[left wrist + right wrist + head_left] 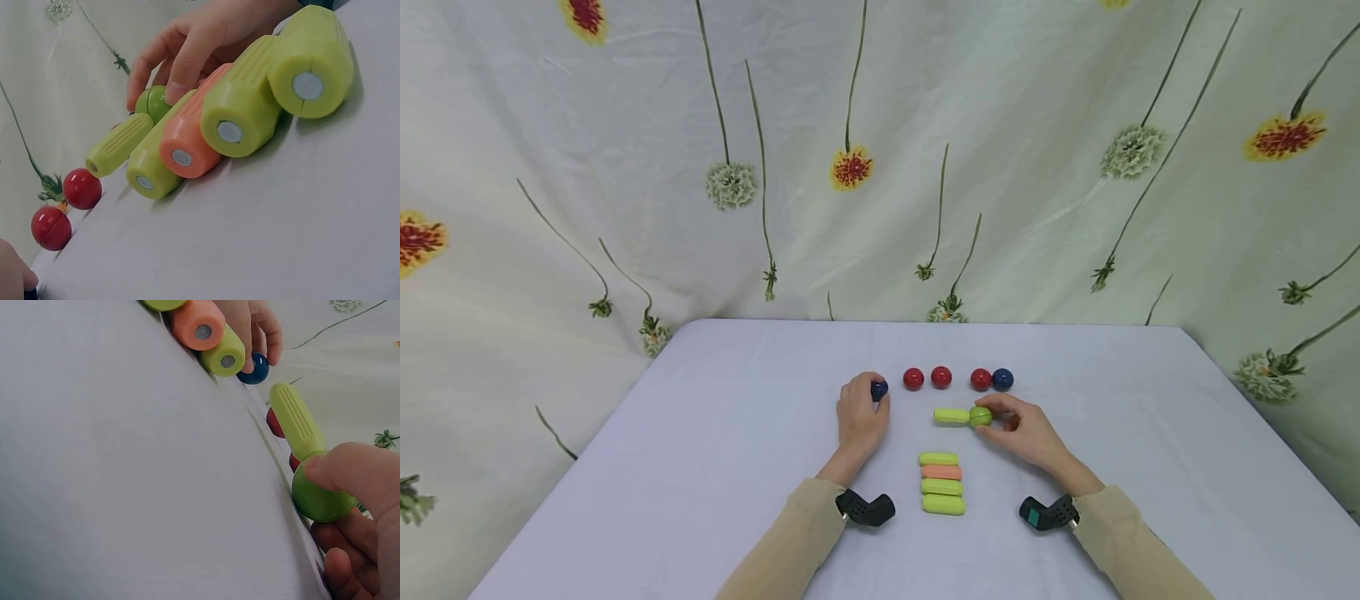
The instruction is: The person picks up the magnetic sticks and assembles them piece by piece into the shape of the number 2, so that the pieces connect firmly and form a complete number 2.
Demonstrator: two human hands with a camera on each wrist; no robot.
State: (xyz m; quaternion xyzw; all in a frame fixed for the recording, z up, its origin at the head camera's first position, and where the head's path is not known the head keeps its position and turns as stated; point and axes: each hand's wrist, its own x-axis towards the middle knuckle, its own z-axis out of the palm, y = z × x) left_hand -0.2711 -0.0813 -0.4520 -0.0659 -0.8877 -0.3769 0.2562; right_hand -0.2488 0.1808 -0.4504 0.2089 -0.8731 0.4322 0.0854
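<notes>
Cropping in the left wrist view leaves only a bit of the left hand (pixel 859 412) and a sliver of the blue ball (pixel 879 390) it grips; the right wrist view shows its fingers (pixel 271 339) pinching that ball. The right hand (pixel 1024 429), cut off by the right edge of its own wrist view, pinches a green ball (pixel 981 416) between thumb and fingers, the thumb covering part of it. Whether that ball rests on the table (pixel 760 433) or is raised slightly is hard to tell. It is glossy, with a fine seam, and touches the end of a ridged lime rod (pixel 951 416), whose free end bears a small grey disc.

Nearer the person, an orange rod (pixel 941 472) lies in a column with three lime-yellow rods (pixel 943 505); the right wrist view's top edge clips one and leaves the nearest out. Beyond the green ball, three red balls (pixel 941 377) line up with a dark blue ball (pixel 1003 379), which touches the rightmost red; in the right wrist view, two reds are partly hidden behind the ridged rod and green ball.
</notes>
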